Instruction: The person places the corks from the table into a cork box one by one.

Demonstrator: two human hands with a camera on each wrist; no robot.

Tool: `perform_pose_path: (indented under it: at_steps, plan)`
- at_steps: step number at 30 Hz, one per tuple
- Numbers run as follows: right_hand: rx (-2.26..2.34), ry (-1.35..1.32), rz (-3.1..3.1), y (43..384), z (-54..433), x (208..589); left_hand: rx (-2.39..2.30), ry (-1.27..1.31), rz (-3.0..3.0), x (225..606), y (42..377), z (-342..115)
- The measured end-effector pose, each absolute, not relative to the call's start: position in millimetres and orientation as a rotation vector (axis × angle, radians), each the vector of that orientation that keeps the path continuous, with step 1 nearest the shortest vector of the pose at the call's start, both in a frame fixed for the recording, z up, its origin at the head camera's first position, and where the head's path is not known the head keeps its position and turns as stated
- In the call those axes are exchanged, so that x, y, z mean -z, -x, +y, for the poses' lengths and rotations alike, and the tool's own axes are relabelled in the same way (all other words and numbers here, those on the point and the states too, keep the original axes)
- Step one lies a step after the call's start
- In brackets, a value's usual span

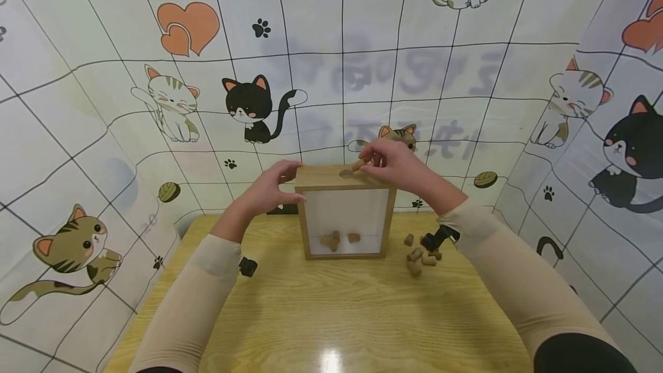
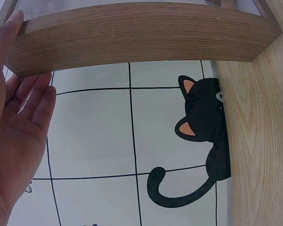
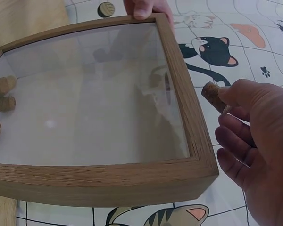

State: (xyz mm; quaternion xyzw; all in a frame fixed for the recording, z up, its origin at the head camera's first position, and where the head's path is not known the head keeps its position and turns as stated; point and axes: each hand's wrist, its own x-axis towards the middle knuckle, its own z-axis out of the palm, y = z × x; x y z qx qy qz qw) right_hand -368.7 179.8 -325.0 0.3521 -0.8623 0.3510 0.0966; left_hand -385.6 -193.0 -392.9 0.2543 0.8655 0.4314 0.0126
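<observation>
A shallow wooden box (image 1: 320, 176) with a clear front stands upright on the table, a round hole in its top edge. My left hand (image 1: 271, 187) grips its upper left corner, thumb on the front and fingers at the back, also visible in the left wrist view. Just above the hole, my right hand (image 1: 397, 164) pinches a small cork (image 1: 358, 164) between thumb and fingertips. The right wrist view shows this cork (image 3: 214, 96) beside the box's frame (image 3: 185, 103). Several corks (image 1: 354, 238) lie inside at the bottom.
To the right of the box, several loose corks (image 1: 414, 268) lie on the wooden table (image 1: 321, 309), partly hidden by the black camera mount (image 1: 437, 239) on my right wrist. A cat-printed white sheet (image 1: 321, 33) hangs behind and at both sides.
</observation>
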Motion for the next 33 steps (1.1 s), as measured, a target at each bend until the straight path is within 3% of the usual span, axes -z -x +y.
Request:
perform_pose_path:
  at_steps: [33]
  plan:
    - [-0.784,-1.163,-2.581,377.9,149.5,327.1,-1.347,-0.779,2.709,392.8,385.4,-192.3]
